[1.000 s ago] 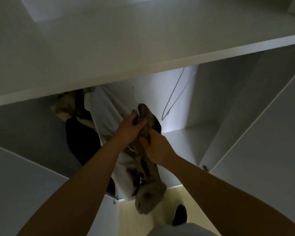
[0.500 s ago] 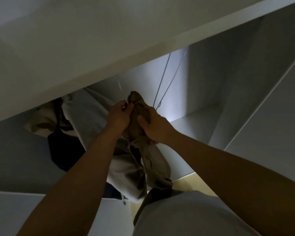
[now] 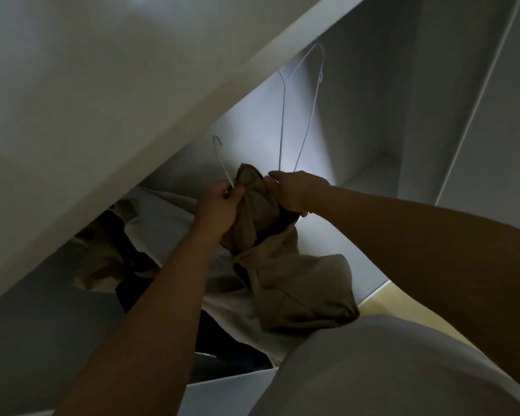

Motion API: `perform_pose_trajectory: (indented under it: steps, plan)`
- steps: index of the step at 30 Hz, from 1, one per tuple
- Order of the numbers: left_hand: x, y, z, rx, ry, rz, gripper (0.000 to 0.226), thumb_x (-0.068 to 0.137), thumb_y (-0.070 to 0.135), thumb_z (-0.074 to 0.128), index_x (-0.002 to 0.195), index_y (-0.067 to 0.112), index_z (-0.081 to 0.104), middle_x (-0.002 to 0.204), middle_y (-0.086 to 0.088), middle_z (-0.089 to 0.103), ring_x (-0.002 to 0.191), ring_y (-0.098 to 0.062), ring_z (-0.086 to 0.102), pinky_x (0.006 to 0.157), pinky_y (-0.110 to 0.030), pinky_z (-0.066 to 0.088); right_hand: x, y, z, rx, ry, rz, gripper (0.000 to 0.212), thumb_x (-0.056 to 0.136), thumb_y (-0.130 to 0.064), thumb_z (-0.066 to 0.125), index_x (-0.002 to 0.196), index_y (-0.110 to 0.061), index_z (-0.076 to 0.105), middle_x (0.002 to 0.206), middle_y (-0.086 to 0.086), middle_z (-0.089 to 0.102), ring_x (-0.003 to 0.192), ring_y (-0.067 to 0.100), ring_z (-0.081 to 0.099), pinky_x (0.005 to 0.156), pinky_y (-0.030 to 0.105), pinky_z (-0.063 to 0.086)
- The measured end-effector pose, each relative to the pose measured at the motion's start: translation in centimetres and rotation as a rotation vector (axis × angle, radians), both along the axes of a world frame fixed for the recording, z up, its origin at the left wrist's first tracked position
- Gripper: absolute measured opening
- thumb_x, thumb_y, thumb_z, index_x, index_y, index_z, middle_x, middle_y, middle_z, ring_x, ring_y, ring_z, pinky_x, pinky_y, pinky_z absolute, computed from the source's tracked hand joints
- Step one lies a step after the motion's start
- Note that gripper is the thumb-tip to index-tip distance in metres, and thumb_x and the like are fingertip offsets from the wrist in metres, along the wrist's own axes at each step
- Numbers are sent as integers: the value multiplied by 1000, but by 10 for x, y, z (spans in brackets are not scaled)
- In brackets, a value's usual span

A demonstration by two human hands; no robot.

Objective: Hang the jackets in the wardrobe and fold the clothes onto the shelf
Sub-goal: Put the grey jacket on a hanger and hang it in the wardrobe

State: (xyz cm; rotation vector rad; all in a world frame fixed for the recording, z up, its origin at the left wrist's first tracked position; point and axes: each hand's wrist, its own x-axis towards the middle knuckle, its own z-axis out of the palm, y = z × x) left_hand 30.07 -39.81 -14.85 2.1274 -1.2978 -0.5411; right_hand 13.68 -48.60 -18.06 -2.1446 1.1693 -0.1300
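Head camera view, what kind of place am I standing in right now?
Most likely inside a home wardrobe: white shelf overhead, bare wire hangers hanging, and jackets already hung at left.

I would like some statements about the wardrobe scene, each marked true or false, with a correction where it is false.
1. Both hands grip the brown garment. True.
2. The left hand also holds the neck of a white wire hanger. True.
3. The hook of that hanger is already on a rail. False: the hook stands free in the air, below the white shelf.
4. An empty wire hanger hangs behind the right hand. True.
5. No other clothes are in the wardrobe. False: a light jacket and a dark garment hang at the left.
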Motion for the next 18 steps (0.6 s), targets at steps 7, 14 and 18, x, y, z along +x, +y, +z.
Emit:
perform_pose_trajectory:
  steps: [7, 14, 18]
  plan:
    - [5, -9, 5, 31, 129, 70, 21, 99, 32, 60, 80, 21, 63, 93, -5, 68, 100, -27, 64, 96, -47, 53, -14, 8, -6, -159, 118, -329, 25, 102, -39, 42, 107, -17, 55, 74, 1, 49, 61, 18, 54, 53, 26, 41]
    - [-3, -28, 7, -86, 142, 98, 18, 95, 27, 63, 82, 17, 70, 85, -1, 70, 90, -21, 67, 86, -36, 56, -19, 10, 2, 158, -85, -294, 69, 102, -58, 22, 93, -2, 62, 74, 14, 71, 48, 19, 69, 49, 26, 55]
    - [-6, -49, 21, -177, 56, 114, 28, 94, 26, 63, 67, 17, 66, 80, -6, 69, 82, -23, 65, 84, -41, 56, -16, 22, 21, 263, -230, -244, 76, 97, -69, 23, 113, -7, 63, 81, 13, 74, 67, 25, 74, 55, 28, 60]
